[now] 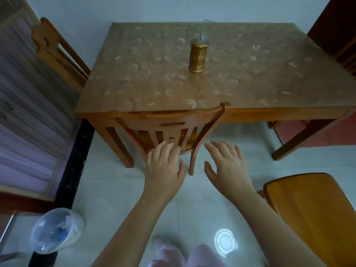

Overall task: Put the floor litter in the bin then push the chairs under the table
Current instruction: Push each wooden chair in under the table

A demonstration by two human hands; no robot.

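A wooden chair stands tucked under the near edge of the wooden table, its backrest against the table rim. My left hand hovers open in front of the chair's lower back slats, fingers spread, holding nothing. My right hand is open too, just right of the chair's rear leg. A second wooden chair stands out on the floor at the lower right. The bin, lined with a clear bag and holding some litter, sits at the lower left.
A gold lantern stands on the table. A third chair stands at the table's left side, and another chair at its right. A window frame fills the left. A bright light reflection shows on the floor tiles.
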